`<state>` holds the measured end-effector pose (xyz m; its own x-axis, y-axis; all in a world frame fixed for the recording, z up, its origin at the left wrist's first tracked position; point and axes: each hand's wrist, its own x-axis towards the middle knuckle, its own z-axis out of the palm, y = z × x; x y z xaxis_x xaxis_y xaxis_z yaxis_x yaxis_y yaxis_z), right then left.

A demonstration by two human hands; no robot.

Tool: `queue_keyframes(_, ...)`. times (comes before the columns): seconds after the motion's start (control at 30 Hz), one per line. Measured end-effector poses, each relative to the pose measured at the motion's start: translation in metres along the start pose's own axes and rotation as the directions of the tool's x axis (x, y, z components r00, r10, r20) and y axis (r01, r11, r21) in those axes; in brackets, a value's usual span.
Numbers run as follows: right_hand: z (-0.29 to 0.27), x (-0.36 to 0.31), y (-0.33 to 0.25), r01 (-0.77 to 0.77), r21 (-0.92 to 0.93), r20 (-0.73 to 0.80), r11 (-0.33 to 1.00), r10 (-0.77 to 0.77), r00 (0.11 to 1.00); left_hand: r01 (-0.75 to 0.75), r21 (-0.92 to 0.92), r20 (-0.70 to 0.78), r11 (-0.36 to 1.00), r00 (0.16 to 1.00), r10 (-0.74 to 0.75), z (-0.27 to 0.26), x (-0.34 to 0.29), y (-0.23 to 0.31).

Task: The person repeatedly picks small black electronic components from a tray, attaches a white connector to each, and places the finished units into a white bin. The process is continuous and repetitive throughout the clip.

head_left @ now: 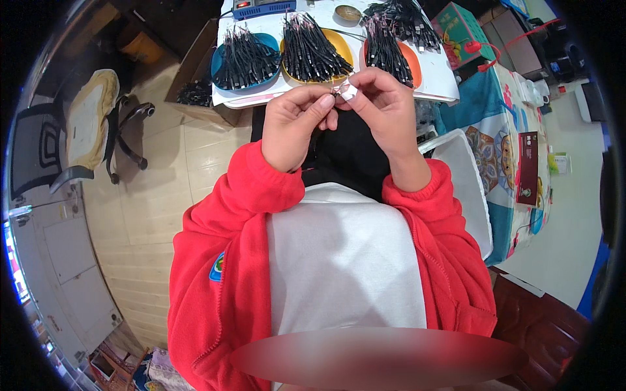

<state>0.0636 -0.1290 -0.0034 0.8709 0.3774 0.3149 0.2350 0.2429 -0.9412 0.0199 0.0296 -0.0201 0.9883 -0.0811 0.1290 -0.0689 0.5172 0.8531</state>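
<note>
Wires (337, 87), thin and pinkish, are held up just off the near edge of the white surface (434, 73), in front of the middle and right-hand plates. The left hand (293, 127) has thumb and forefinger closed in a pinch on them, its other fingers curled beneath. The right hand (386, 114) pinches a small white piece (349, 92) between thumb and forefinger, right beside the wires; whether the two are joined is too small to tell. The fingertips of both hands nearly meet. Along the near edge of the surface stand three plates, each loaded with black cables: a blue plate (215, 65) by the near left corner, a yellow plate (340, 43) in the middle and an orange plate (413, 63) toward the near right corner. A loose heap of black cables (412, 25) lies at the far right corner. At the far edge, toward the left, sits a blue device (264, 9) with a red switch; a round tin (348, 13) stands farther right. Beside the left edge, lower down, a cardboard box (227, 116) holds more cables, and a green box (460, 31) stands past the right edge.
</note>
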Motion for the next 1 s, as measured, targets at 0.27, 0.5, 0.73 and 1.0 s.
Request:
queue_keyframes(0.27, -0.004, -0.009, 0.014, -0.259, 0.577, 0.177, 0.775, 0.191, 0.965, 0.033, -0.180, 0.055, 0.983, 0.998, -0.024, 0.005, -0.007, -0.005)
queue_keyframes(0.5, -0.014, -0.013, -0.008, -0.385, 0.436, 0.365, 0.813, 0.231, 0.902, 0.323, -0.247, 0.368, 0.913, 0.903, -0.220, 0.001, -0.013, 0.005)
queue_keyframes(0.73, -0.014, -0.018, -0.012, -0.340, 0.421, 0.391, 0.841, 0.170, 0.905, 0.257, -0.149, 0.347, 0.955, 0.918, -0.193, 0.005, -0.016, 0.005)
queue_keyframes(1.0, -0.018, -0.025, -0.013, -0.165, 0.162, 0.235, 0.973, 0.125, 0.964, 0.345, -0.151, 0.420, 0.927, 0.871, -0.255, 0.001, -0.016, 0.007)
